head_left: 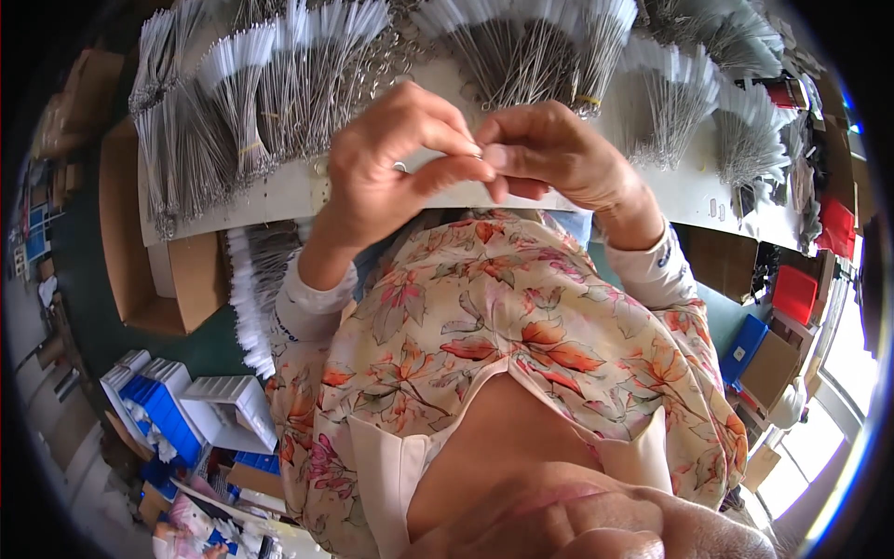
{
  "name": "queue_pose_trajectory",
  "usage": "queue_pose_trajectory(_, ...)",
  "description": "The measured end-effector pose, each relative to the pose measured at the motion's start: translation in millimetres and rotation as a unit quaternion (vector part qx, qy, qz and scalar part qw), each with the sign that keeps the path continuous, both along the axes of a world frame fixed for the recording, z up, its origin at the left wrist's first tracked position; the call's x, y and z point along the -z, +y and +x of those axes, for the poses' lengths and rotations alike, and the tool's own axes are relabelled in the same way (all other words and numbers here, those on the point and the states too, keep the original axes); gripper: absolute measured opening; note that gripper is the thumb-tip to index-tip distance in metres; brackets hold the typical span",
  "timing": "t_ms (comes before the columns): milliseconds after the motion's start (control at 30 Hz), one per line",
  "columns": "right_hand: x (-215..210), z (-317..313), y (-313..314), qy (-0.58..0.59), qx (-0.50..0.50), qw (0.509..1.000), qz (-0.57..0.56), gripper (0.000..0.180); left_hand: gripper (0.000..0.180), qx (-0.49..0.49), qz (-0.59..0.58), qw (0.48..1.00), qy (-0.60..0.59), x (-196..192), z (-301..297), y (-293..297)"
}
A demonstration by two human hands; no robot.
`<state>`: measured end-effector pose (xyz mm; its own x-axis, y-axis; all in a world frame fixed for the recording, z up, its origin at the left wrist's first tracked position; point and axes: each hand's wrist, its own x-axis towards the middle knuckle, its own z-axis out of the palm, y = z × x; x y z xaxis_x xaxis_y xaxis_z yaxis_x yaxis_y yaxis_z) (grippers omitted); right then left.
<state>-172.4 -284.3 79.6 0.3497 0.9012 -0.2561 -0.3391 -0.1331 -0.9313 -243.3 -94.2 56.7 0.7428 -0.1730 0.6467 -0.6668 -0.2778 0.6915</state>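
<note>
My left hand point(386, 154) and my right hand point(554, 154) meet fingertip to fingertip above the white table point(279, 191), close to my chest. Between the pinched fingers is a small thin metal piece point(477, 151), with a tiny ring point(399, 168) showing by my left thumb. Which hand carries most of the piece I cannot tell; both pinch it. Bundles of thin silver wires with white ends point(270, 93) fan out over the table beyond my hands, and more lie at the right point(670, 102).
A cardboard box point(140, 252) stands left of the table. Blue and white plastic bins point(186, 410) sit on the floor at lower left. Red and blue boxes point(792, 298) stack at the right. A wire bundle point(256, 289) hangs off the table's near edge.
</note>
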Motion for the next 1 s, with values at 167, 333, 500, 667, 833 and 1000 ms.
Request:
queue_pose_trajectory(167, 40, 0, -70, -0.349, 0.101, 0.921, -0.142, 0.016, 0.02, -0.177, 0.004, 0.973, 0.15, 41, -23, -5)
queue_pose_trajectory(333, 95, -7, -129, -0.596, 0.168, 0.667, -0.414, 0.011, 0.015, -0.298, 0.222, 0.871, 0.322, 82, -57, 24)
queue_pose_trajectory(500, 83, -34, -58, -0.386, 0.275, 0.871, -0.132, 0.007, 0.013, -0.3, 0.232, 0.887, 0.262, 86, -58, 27)
queue_pose_trajectory(667, 65, -41, 30, -0.47, 0.173, 0.866, 0.006, 0.007, 0.002, -0.134, -0.219, 0.915, 0.311, 32, -45, 20)
queue_pose_trajectory(833, 46, -30, 37, -0.319, 0.122, 0.94, -0.004, 0.01, 0.015, -0.034, -0.147, 0.946, 0.287, 8, -36, 48)
queue_pose_trajectory(1000, 38, -28, 35, -0.212, 0.117, 0.97, -0.025, 0.013, 0.017, 0.01, -0.136, 0.948, 0.286, 0, -29, 56)
